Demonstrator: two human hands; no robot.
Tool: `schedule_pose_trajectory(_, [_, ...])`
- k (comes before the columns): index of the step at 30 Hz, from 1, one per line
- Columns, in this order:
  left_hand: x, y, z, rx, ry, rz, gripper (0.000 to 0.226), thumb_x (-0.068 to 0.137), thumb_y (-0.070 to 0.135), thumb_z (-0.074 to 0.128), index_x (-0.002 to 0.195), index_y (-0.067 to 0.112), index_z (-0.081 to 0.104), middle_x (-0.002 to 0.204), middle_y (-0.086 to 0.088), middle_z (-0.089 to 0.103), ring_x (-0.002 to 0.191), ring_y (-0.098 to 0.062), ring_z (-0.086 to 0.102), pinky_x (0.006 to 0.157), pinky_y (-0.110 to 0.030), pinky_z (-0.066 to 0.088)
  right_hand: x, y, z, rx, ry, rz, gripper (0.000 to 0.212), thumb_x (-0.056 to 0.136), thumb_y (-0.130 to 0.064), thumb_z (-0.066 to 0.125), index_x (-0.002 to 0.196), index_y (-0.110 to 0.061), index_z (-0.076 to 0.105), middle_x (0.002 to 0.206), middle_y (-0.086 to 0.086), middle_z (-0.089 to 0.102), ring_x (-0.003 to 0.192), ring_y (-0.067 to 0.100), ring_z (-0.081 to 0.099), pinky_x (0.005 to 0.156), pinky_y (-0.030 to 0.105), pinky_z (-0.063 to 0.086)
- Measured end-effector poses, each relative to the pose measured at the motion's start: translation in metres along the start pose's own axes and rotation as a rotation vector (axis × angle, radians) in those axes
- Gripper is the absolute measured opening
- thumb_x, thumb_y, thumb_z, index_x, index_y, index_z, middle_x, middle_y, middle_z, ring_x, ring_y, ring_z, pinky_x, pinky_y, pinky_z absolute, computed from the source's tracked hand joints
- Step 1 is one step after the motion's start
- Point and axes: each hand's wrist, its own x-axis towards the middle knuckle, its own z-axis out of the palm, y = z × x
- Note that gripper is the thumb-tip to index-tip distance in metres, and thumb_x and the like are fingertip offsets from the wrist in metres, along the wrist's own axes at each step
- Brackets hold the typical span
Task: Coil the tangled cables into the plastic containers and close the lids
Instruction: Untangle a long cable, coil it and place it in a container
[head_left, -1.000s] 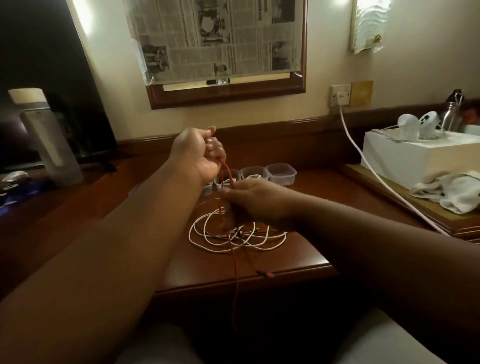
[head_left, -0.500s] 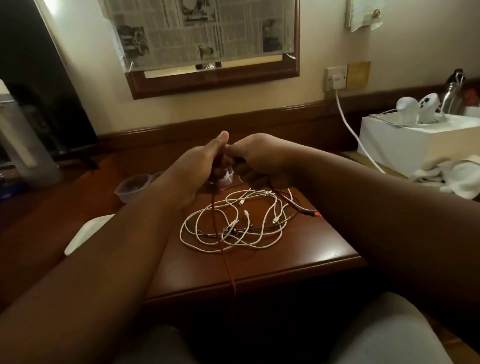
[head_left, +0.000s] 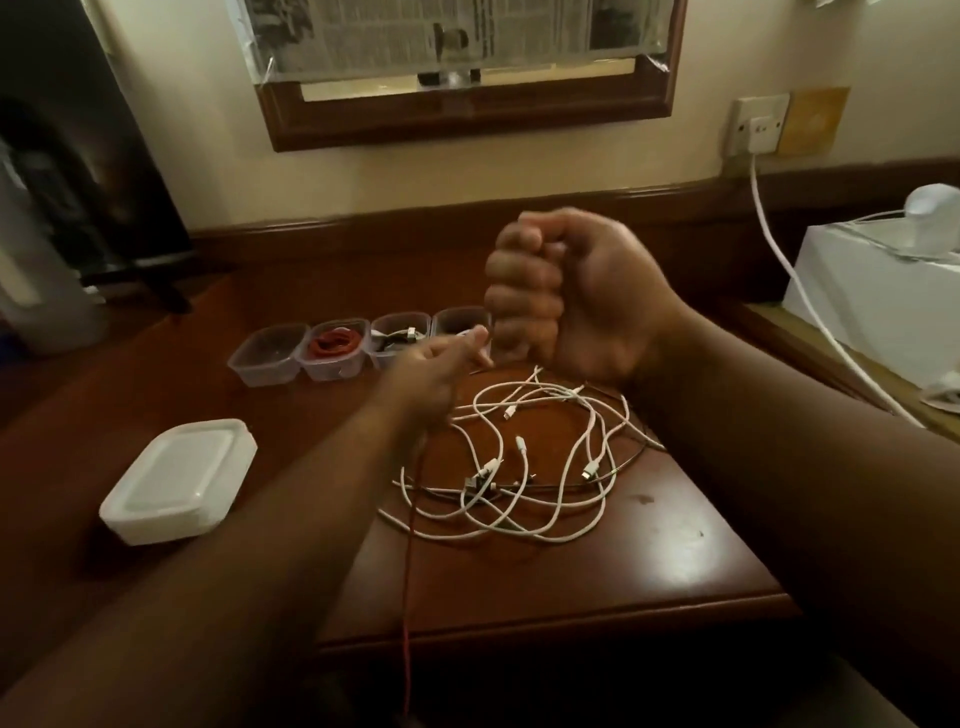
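Desk (head_left: 597, 571) containers (head_left: 332, 351) newly in view

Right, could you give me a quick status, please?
Right grip fisted on red cable. Left grip pinching it, tail hanging. White cables tangled on desk.

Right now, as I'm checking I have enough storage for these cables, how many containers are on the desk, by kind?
Small clear tubs in the row: 4 visible
White lidded box: 1
Total: 5
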Motion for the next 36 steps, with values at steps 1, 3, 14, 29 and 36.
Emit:
schedule_pose_trajectory(1, [-0.001,-0.004,0.008,-0.029,-0.043,-0.006,0.033,0.098,0.045,0.051,0.08,0.025,0.069,0.055,0.004,0.036,0.045,-0.009,0.028,0.045,-0.025,0.022,0.01,-0.007,-0.006,0.019,0.127,-0.112,0.031,0.1,-0.027,0.033,0.074,-0.016,0.047,0.057,-0.004,0.032,0.049,0.009,0.025,0.047,0.023,0.022])
schedule_pose_trajectory(3, [-0.003,-0.005,0.016,0.001,-0.106,0.018,0.03,0.1,0.041,0.05,0.096,0.021,0.072,0.055,0.008,0.043,0.045,-0.006,0.033,0.045,-0.022,0.025,0.024,-0.014,-0.028,-0.232,0.445,-0.331,0.033,0.106,-0.027,0.031,0.081,-0.014,0.048,0.06,-0.003,0.037,0.05,0.01,0.033,0.049,0.024,0.032])
schedule_pose_trajectory(14, [0.059,-0.001,-0.006,-0.054,-0.005,0.166,0.007,0.08,0.024,0.073,0.076,0.019,0.07,0.063,-0.001,0.056,0.053,-0.014,0.047,0.041,-0.02,0.035,0.043,0.019,-0.096,-0.389,0.242,0.319,0.048,0.102,-0.042,0.026,0.063,-0.019,0.043,0.049,-0.004,0.029,0.042,0.011,0.014,0.035,0.021,0.012])
schedule_pose_trajectory(29, [0.087,-0.051,0.053,-0.134,-0.205,-0.195,0.014,0.098,0.006,0.052,0.094,0.009,0.065,0.05,0.007,0.046,0.039,-0.004,0.034,0.036,-0.014,0.026,0.045,0.048,-0.198,-1.859,0.683,-0.484,0.033,0.099,-0.041,0.032,0.075,-0.021,0.041,0.067,-0.005,0.043,0.059,0.014,0.039,0.057,0.03,0.028])
schedule_pose_trajectory(36, [0.111,-0.068,0.026,-0.225,0.059,-0.092,0.009,0.086,0.005,0.067,0.079,0.01,0.07,0.066,-0.006,0.069,0.055,-0.014,0.062,0.054,-0.024,0.052,0.051,0.047,-0.183,-0.996,0.407,0.29,0.056,0.099,-0.062,0.02,0.06,-0.026,0.04,0.052,-0.005,0.035,0.045,0.012,0.027,0.044,0.024,0.024])
